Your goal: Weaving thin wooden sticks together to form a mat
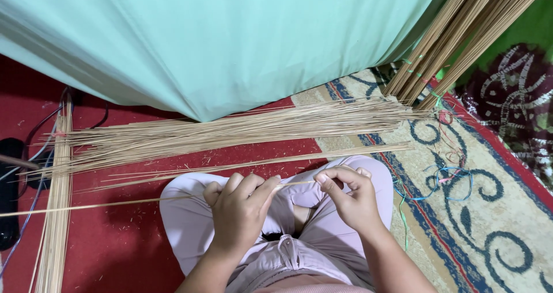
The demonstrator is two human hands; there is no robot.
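We are pinching one thin stick (144, 201) between left hand (239, 212) and right hand (348, 198); overbending may be snapping it.

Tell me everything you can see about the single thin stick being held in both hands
The stick is one long, very thin, pale tan sliver, like split bamboo or reed. It lies nearly level across the person's lap, rising slightly to the right. Its left end runs past the picture's left edge over the red mat. The left hand closes around it, and the right hand pinches its right end with its fingertips. It looks straight and unbroken.
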